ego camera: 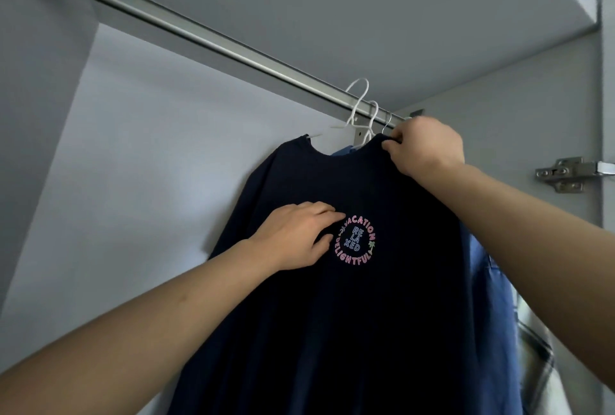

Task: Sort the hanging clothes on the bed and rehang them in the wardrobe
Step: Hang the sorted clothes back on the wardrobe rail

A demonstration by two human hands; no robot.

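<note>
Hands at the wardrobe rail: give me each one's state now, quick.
Left hand: open, fingers flat on the navy T-shirt.
Right hand: closed, pinching the T-shirt's shoulder.

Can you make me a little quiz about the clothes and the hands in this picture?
1. True or false: the navy T-shirt hangs from the metal rail.
2. Which hand pinches the shirt's shoulder? A) left hand B) right hand
3. What colour is the shirt behind the navy one?

Key: 1 true; 2 B; 3 blue.
</note>
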